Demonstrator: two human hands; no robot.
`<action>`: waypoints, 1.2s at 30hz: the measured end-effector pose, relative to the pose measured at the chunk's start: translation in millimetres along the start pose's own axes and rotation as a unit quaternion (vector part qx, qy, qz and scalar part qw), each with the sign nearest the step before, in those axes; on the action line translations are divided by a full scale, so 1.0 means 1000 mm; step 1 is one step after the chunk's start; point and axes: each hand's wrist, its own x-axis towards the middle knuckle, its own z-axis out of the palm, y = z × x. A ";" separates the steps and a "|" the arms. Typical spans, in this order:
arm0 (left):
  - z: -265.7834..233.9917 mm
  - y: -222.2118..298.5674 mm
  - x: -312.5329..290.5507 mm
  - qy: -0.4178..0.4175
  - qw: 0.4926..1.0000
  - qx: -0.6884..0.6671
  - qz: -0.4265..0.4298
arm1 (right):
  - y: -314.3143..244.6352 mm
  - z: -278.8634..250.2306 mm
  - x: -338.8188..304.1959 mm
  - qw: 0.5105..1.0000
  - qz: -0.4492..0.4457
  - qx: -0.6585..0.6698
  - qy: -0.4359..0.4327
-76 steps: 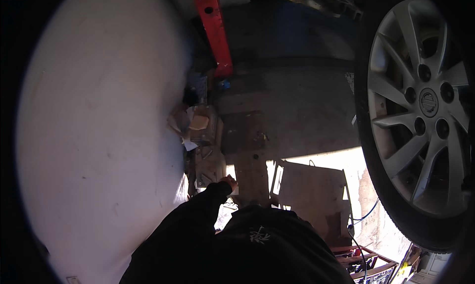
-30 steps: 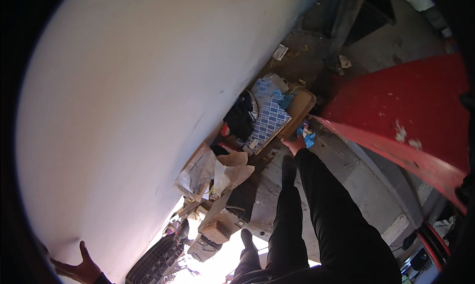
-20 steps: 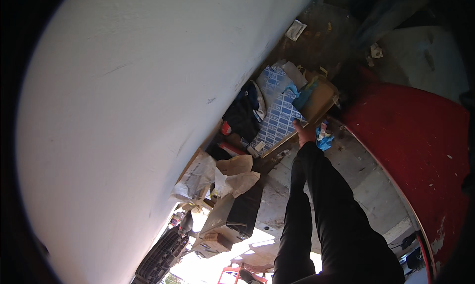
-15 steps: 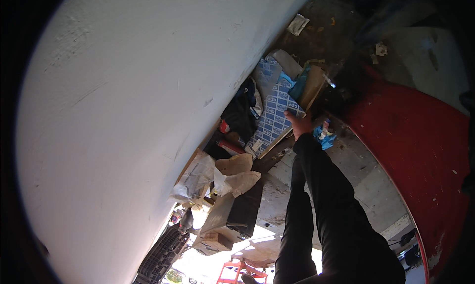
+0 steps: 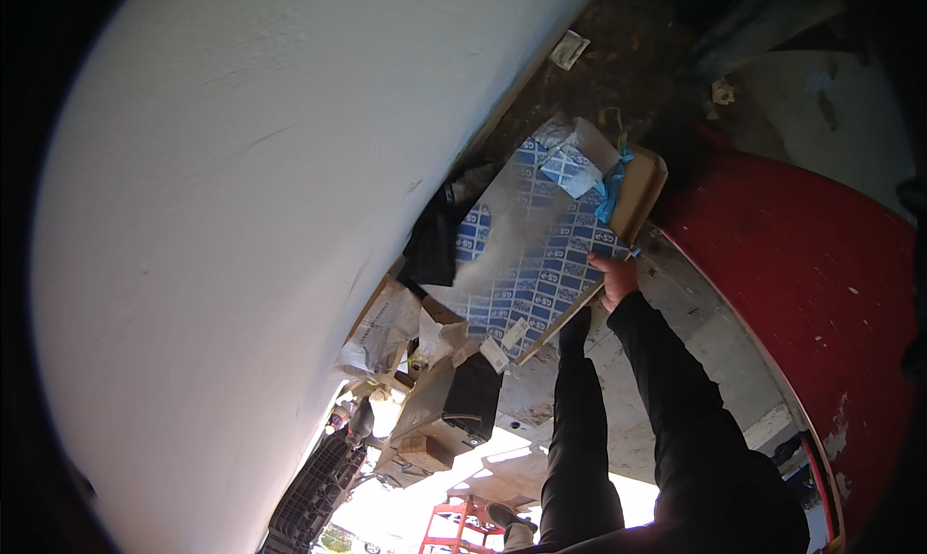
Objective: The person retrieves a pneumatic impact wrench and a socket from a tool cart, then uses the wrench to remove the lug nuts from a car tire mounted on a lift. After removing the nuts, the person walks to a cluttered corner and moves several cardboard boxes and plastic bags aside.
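A wide cardboard box [image 5: 546, 255], printed in a blue and white pattern and coated with grey dust, lies tilted between a pale wall and a red panel. My right hand [image 5: 621, 280] grips its right edge, with the thumb on top and the other fingers hidden below. At the box's far end rest a smaller crumpled blue and white carton [image 5: 572, 170], some bright blue wrapping [image 5: 610, 189] and a brown cardboard piece [image 5: 639, 195]. Dark cloth [image 5: 431, 245] is beside the box on the left. My left hand is out of the picture.
The pale wall [image 5: 212, 235] fills the left side, and a red curved panel [image 5: 801, 264] bounds the right. Nearer stand a dark-sided box [image 5: 473, 397], crumpled brown paper [image 5: 442, 340] and a black plastic crate [image 5: 314, 482]. My dark-clad leg [image 5: 576, 428] is beneath my arm.
The patterned box has come nearer and shifted right with my right hand, showing more of its top. It now covers part of the brown paper and the clutter beside it.
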 end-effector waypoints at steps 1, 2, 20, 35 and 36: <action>0.000 0.005 -0.001 -0.007 1.000 0.002 -0.016 | -0.010 -0.004 -0.024 0.999 0.026 0.008 -0.022; -0.002 0.009 -0.002 -0.014 0.999 0.003 -0.031 | -0.017 -0.005 -0.051 0.997 0.037 0.020 -0.057; -0.044 0.084 -0.099 -0.093 0.930 -0.349 -0.064 | 0.068 0.109 -0.375 0.983 0.105 -0.066 -0.137; -0.073 0.040 -0.268 -0.355 0.687 -0.592 -0.228 | 0.040 0.127 -0.493 0.969 0.131 -0.118 -0.174; -0.090 0.046 -0.285 -0.326 0.695 -0.591 -0.248 | 0.033 0.130 -0.485 0.960 0.152 -0.136 -0.190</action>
